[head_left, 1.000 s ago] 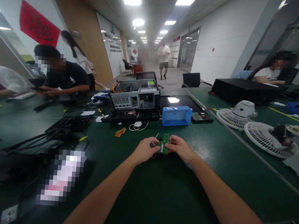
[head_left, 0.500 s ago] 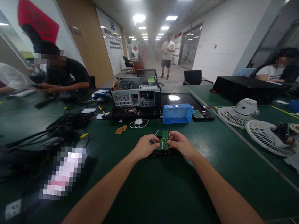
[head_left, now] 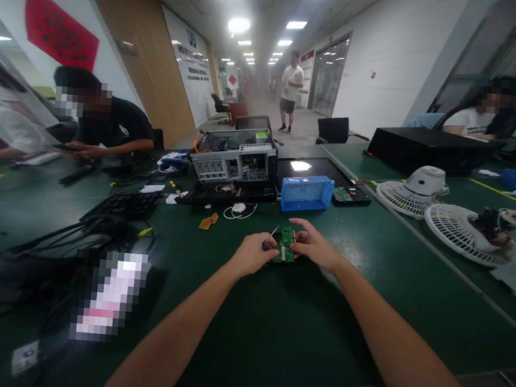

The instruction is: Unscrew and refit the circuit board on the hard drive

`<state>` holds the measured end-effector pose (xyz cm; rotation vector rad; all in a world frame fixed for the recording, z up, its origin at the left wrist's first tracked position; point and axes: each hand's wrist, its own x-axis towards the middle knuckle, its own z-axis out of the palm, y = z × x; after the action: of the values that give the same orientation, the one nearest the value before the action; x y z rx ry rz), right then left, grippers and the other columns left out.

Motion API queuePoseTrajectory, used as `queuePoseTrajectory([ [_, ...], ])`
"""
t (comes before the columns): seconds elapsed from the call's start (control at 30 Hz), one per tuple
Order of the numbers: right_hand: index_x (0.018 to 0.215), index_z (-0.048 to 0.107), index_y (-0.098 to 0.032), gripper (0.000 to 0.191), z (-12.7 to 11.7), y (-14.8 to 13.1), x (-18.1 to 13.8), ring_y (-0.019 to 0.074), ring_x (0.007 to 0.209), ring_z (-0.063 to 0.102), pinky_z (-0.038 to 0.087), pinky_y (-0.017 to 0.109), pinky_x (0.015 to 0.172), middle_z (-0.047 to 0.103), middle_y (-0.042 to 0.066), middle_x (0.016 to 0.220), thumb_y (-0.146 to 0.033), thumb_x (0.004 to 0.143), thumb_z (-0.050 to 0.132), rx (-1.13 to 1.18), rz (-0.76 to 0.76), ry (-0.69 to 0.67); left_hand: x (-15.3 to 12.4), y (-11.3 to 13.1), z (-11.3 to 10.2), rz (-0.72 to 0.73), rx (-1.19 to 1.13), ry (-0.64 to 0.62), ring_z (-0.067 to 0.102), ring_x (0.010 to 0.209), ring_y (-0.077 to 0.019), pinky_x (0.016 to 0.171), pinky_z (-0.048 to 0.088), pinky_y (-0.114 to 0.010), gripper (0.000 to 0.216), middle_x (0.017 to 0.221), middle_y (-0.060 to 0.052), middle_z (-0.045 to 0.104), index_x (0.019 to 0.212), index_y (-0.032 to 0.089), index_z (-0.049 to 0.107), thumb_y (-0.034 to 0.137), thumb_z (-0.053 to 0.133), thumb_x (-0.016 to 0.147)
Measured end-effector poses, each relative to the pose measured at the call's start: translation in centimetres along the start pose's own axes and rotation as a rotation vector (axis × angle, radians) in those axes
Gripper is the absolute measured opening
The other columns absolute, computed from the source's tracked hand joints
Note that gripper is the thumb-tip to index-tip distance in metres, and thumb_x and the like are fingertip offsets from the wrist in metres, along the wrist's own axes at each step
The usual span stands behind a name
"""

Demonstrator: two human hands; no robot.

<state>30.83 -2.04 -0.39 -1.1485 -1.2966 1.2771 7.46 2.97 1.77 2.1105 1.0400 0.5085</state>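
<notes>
A small green circuit board lies on a dark flat device on the green table, right in front of me. My left hand is closed around a thin screwdriver whose metal tip sticks up beside the board. My right hand rests on the board's right edge, pinching it with thumb and fingers while one finger stretches out above it.
Behind the board stand a blue plastic bin, an opened computer case, a second drive and a white cable. Two fan grilles lie right. Cables and a keyboard lie left. People sit at the left and far right; one stands down the corridor.
The view has tilted slightly. My hands stay on the board; a right finger has lifted and stretched out. The person in the corridor has stopped farther off.
</notes>
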Motion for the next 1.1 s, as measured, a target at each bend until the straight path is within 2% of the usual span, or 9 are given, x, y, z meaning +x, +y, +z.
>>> queuePoseTrajectory([
  [0.13,0.147,0.046,-0.032,0.077,-0.1,0.1,0.0,0.0165,0.078,0.063,0.059,0.032,0.067,0.059,-0.002,0.092,-0.022,0.078,0.08,-0.019,-0.002,-0.032,-0.1,0.0,0.1,0.006,0.026,-0.01,0.068,0.075,-0.0179,0.069,0.049,-0.028,0.016,0.092,-0.003,0.075,0.098,0.02,0.074,0.029,0.074,0.085],
  [0.4,0.136,0.056,-0.029,0.064,-0.6,0.5,0.2,0.0162,0.078,0.063,0.057,0.03,0.066,0.06,-0.001,0.093,-0.021,0.078,0.08,-0.053,-0.018,-0.037,-0.4,0.6,0.1,0.031,0.029,-0.021,0.069,0.077,-0.0186,0.07,0.048,-0.028,0.016,0.095,-0.003,0.076,0.099,0.021,0.074,0.031,0.074,0.087],
  [0.77,0.136,0.055,-0.026,0.064,-1.1,0.7,0.3,0.0172,0.08,0.065,0.056,0.032,0.069,0.064,0.0,0.092,-0.02,0.077,0.08,-0.064,-0.002,-0.032,-0.2,0.3,0.7,0.074,0.104,-0.008,0.069,0.087,-0.0214,0.08,0.05,-0.031,0.02,0.099,-0.003,0.076,0.105,0.022,0.075,0.031,0.074,0.088],
  [0.97,0.134,0.057,-0.026,0.063,-1.1,0.7,0.3,0.0174,0.079,0.065,0.055,0.03,0.066,0.065,0.0,0.09,-0.021,0.076,0.081,-0.073,-0.006,-0.014,0.0,0.0,0.7,0.055,0.075,0.019,0.071,0.089,-0.0215,0.083,0.051,-0.031,0.021,0.1,-0.004,0.076,0.106,0.022,0.075,0.027,0.075,0.087],
  [1.1,0.133,0.057,-0.026,0.062,-1.0,0.6,0.3,0.017,0.078,0.064,0.054,0.028,0.064,0.066,0.0,0.09,-0.021,0.076,0.08,-0.072,-0.014,-0.017,-0.1,0.1,0.6,0.074,0.095,0.009,0.07,0.087,-0.0219,0.08,0.051,-0.032,0.022,0.1,-0.004,0.076,0.108,0.021,0.074,0.028,0.074,0.087],
])
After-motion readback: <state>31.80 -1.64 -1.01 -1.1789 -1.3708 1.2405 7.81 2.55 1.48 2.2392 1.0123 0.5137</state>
